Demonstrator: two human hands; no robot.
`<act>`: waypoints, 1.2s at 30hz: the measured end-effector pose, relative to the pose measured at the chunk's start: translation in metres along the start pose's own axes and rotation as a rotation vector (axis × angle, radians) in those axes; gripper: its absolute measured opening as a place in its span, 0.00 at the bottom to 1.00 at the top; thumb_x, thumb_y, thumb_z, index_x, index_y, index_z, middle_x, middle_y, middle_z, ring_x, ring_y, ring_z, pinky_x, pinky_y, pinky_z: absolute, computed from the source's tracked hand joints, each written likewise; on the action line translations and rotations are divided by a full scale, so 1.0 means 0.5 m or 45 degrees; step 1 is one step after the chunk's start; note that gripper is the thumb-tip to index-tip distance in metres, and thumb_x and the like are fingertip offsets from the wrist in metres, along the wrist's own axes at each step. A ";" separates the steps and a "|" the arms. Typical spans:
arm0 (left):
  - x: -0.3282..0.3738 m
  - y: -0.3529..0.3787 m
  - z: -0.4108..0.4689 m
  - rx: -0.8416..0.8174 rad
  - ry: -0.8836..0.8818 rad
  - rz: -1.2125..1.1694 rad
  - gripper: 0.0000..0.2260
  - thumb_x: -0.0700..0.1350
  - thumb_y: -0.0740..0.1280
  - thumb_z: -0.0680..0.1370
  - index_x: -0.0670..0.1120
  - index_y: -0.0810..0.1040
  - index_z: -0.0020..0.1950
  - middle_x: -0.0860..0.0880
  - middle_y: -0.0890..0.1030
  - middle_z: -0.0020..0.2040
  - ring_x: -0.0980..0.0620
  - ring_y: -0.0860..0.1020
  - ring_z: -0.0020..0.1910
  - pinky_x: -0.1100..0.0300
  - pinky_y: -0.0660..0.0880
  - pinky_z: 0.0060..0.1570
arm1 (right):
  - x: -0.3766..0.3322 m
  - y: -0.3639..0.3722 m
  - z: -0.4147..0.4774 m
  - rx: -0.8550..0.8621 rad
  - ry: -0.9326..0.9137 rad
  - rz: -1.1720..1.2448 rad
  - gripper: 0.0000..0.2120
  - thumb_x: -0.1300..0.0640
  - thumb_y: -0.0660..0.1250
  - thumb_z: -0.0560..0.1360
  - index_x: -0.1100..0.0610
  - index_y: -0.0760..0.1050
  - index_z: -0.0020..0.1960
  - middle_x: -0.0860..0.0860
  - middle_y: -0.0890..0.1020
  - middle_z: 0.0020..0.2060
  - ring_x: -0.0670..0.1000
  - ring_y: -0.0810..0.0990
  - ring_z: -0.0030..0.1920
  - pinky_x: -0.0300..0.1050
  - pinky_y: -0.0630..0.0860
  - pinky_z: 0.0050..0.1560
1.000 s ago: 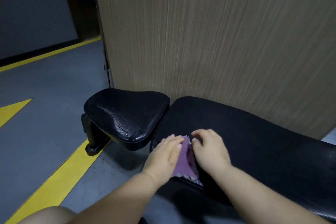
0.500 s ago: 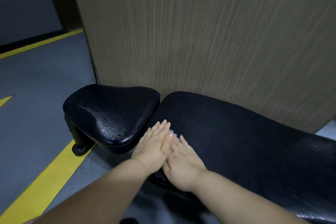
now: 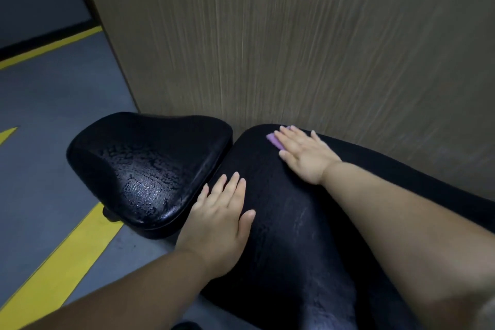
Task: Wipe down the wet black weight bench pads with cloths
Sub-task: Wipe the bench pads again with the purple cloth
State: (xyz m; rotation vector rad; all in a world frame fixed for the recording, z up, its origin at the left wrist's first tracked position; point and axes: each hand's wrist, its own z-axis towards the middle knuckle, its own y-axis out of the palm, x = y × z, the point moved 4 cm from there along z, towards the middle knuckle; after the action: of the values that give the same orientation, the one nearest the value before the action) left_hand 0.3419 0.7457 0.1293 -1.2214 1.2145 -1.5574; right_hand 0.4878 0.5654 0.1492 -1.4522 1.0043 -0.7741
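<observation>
**Head view of a black weight bench.** The long back pad (image 3: 294,222) runs from the lower right toward the centre. The smaller seat pad (image 3: 144,163) sits just beside its rounded far end, to the left, with a narrow gap between them. Beads and patches of water glisten on the seat pad's near half, and faint streaks mark the middle of the back pad.

The right hand (image 3: 302,154) — fingers straight and spread, palm down — presses a purple cloth (image 3: 274,140) flat against the back pad at its far end, close to the edge by the wood-grain panel (image 3: 294,35). Only a corner of the cloth shows past the fingers.

The left hand (image 3: 222,222) lies flat on the same pad at its left edge, fingers straight and together, fingertips near the gap to the seat pad; it grips nothing. The two hands are well apart.

Grey floor (image 3: 53,115) with yellow lines (image 3: 61,262) lies to the left.
</observation>
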 end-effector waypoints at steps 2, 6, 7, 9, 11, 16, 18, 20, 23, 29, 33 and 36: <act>-0.001 -0.006 -0.001 0.002 -0.011 -0.007 0.37 0.61 0.29 0.73 0.50 0.45 0.80 0.56 0.43 0.79 0.55 0.41 0.78 0.58 0.33 0.72 | 0.045 -0.008 0.035 -0.005 0.095 0.021 0.26 0.46 0.45 0.83 0.48 0.46 0.79 0.45 0.48 0.78 0.46 0.44 0.77 0.53 0.42 0.75; 0.000 -0.008 -0.001 0.003 -0.026 -0.017 0.36 0.62 0.30 0.74 0.51 0.45 0.80 0.57 0.44 0.79 0.57 0.41 0.78 0.59 0.33 0.72 | 0.084 -0.019 0.062 0.023 0.195 0.085 0.24 0.47 0.46 0.83 0.49 0.52 0.78 0.48 0.58 0.76 0.49 0.52 0.76 0.53 0.47 0.75; -0.001 -0.007 -0.002 0.003 -0.024 -0.021 0.36 0.62 0.30 0.74 0.51 0.45 0.80 0.57 0.43 0.79 0.57 0.40 0.78 0.59 0.33 0.72 | 0.081 -0.019 0.061 0.032 0.198 0.080 0.24 0.47 0.46 0.83 0.49 0.53 0.78 0.47 0.58 0.76 0.49 0.54 0.76 0.52 0.48 0.75; -0.002 -0.005 -0.002 -0.006 -0.026 -0.010 0.36 0.62 0.28 0.73 0.52 0.43 0.80 0.58 0.41 0.79 0.58 0.39 0.77 0.59 0.33 0.73 | 0.070 -0.015 0.047 0.041 0.189 0.036 0.25 0.46 0.46 0.83 0.50 0.50 0.78 0.47 0.56 0.77 0.50 0.52 0.77 0.51 0.48 0.75; -0.002 -0.007 -0.002 0.000 -0.036 -0.015 0.37 0.62 0.28 0.72 0.52 0.44 0.80 0.58 0.42 0.79 0.58 0.39 0.77 0.60 0.33 0.72 | 0.048 -0.009 0.017 0.027 0.135 -0.026 0.27 0.45 0.45 0.83 0.51 0.46 0.79 0.48 0.50 0.78 0.50 0.47 0.77 0.51 0.45 0.75; 0.001 -0.009 0.002 -0.022 -0.056 0.015 0.41 0.61 0.26 0.69 0.51 0.45 0.80 0.57 0.44 0.80 0.58 0.41 0.78 0.59 0.36 0.73 | -0.081 0.024 -0.169 -0.029 -0.224 -0.045 0.29 0.42 0.44 0.81 0.50 0.41 0.78 0.45 0.41 0.77 0.47 0.37 0.76 0.48 0.38 0.75; 0.001 -0.008 0.002 -0.040 -0.057 -0.006 0.41 0.61 0.26 0.68 0.51 0.45 0.80 0.57 0.43 0.80 0.58 0.40 0.78 0.59 0.36 0.73 | -0.139 0.043 -0.264 -0.056 -0.371 -0.017 0.31 0.41 0.43 0.79 0.50 0.42 0.78 0.44 0.40 0.75 0.47 0.35 0.76 0.46 0.33 0.74; 0.000 -0.008 0.002 -0.053 -0.049 -0.045 0.41 0.62 0.26 0.68 0.51 0.46 0.80 0.57 0.44 0.80 0.58 0.40 0.78 0.58 0.36 0.74 | -0.175 0.058 -0.347 -0.047 -0.476 0.042 0.32 0.41 0.47 0.78 0.52 0.48 0.79 0.46 0.45 0.76 0.50 0.39 0.77 0.47 0.34 0.74; 0.001 -0.008 -0.003 -0.066 -0.012 -0.022 0.42 0.62 0.27 0.69 0.49 0.46 0.80 0.55 0.44 0.80 0.56 0.41 0.78 0.56 0.37 0.75 | -0.186 0.079 -0.426 -0.004 -0.599 -0.076 0.31 0.41 0.53 0.78 0.52 0.55 0.78 0.49 0.54 0.77 0.51 0.48 0.77 0.49 0.45 0.73; 0.013 -0.006 -0.002 -0.125 0.131 0.094 0.40 0.62 0.27 0.69 0.50 0.42 0.80 0.56 0.42 0.80 0.57 0.39 0.78 0.56 0.35 0.74 | -0.164 0.081 -0.414 0.015 -0.641 -0.096 0.28 0.41 0.48 0.81 0.50 0.55 0.78 0.47 0.57 0.77 0.50 0.51 0.77 0.56 0.49 0.76; 0.014 -0.007 0.001 -0.133 0.157 0.093 0.39 0.62 0.27 0.70 0.53 0.42 0.80 0.58 0.41 0.79 0.58 0.39 0.77 0.57 0.35 0.74 | -0.109 0.061 -0.353 -0.020 -0.496 -0.039 0.31 0.37 0.38 0.79 0.48 0.49 0.78 0.44 0.50 0.77 0.46 0.43 0.77 0.49 0.38 0.75; 0.014 -0.009 0.002 -0.121 0.145 0.086 0.38 0.63 0.28 0.70 0.55 0.41 0.80 0.61 0.38 0.76 0.60 0.37 0.76 0.57 0.35 0.74 | -0.039 0.044 -0.287 -0.032 -0.358 -0.024 0.32 0.33 0.35 0.76 0.44 0.41 0.77 0.40 0.42 0.76 0.42 0.36 0.76 0.48 0.34 0.74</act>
State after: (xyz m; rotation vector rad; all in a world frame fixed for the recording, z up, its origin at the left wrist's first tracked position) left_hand 0.3410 0.7399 0.1354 -1.1526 1.4031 -1.5523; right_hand 0.3476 0.5228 0.1478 -1.5447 0.7886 -0.5534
